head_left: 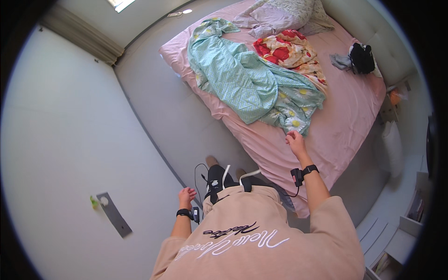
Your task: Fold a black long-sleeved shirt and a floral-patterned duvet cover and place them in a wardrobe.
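My right hand (296, 143) is over the near part of the bed, just short of the lower corner of a mint-green quilt (238, 74) with daisies. Its fingers are loosely bent and apart, and I see no cloth between them. My left hand (187, 196) hangs low beside my body near the white wall-like panel, fingers loosely parted and holding nothing. The quilt lies rumpled across the bed, partly folded over. Against it is a bunched cream blanket (291, 53) with red flowers. Beneath both, a pink sheet (343, 109) covers the mattress and hangs over its side.
Pale patterned pillows (289, 14) lie at the far end. A black garment (361, 58) and a grey cloth (340, 61) sit near the padded headboard (368, 23). Grey floor (161, 100) runs between bed and white panel (70, 140). White shelving (392, 238) stands at the right.
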A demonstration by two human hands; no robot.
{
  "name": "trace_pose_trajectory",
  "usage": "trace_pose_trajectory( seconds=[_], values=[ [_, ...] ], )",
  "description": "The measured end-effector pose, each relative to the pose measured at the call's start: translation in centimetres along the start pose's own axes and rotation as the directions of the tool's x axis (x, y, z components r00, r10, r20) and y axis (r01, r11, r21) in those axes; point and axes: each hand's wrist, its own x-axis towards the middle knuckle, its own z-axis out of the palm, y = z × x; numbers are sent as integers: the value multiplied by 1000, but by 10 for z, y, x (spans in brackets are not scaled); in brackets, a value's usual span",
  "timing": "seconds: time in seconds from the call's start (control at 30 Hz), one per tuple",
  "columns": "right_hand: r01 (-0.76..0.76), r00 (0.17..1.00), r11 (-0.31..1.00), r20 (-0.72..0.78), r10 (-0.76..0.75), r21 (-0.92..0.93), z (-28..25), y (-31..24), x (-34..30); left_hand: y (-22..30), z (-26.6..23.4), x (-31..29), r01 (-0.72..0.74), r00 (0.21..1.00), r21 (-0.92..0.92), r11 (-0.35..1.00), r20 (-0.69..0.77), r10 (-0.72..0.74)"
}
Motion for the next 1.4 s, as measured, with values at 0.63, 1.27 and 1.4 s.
trace_pose_trajectory(
  seconds=[0.63, 1.27, 1.4],
  values=[
    [-458, 877, 871, -250, 410, -180, 208, 1, 217, 354, -79, 241, 169, 986, 152, 974, -31, -166],
    [-884, 428, 466, -453, 782, -31, 170, 99, 458, 666, -67, 313, -170, 975, 902, 396, 212, -64],
    [-793, 533, 605, -394, 749, 77, 239, 101, 442, 764, 12, 401, 3, 1000, 836, 549, -18, 22]
  ],
)
